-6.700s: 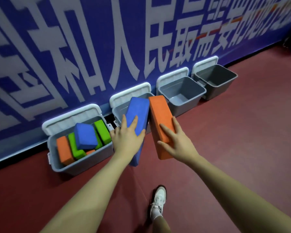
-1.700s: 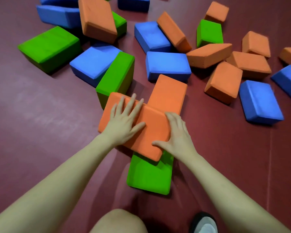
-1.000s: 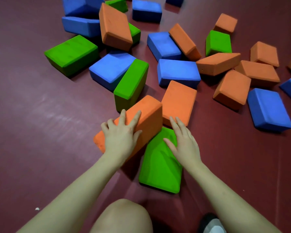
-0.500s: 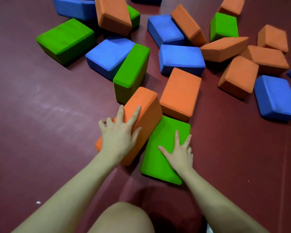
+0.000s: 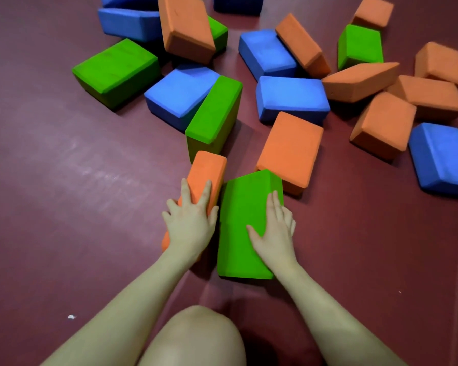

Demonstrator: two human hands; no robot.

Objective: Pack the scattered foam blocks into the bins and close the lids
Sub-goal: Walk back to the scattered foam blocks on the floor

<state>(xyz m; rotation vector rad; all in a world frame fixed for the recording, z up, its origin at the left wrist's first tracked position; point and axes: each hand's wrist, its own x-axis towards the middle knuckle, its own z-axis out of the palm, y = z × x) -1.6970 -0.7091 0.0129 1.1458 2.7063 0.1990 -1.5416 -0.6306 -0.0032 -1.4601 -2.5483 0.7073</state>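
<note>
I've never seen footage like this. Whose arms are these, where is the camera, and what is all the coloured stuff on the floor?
There is no machine here: these are a person's two bare arms, filmed by one wide camera worn on the head, looking forward and down. That is why a bare knee shows at the bottom.

The dark red floor is strewn with foam blocks in orange, green and blue, some flat, some leaning on each other. The job is to pack them into bins, which are out of this picture.

The left hand grips an orange block standing on its narrow side. The right hand holds a green block beside it, thumb on the top face and fingers over its right edge. The two blocks stand side by side, nearly touching.
</note>
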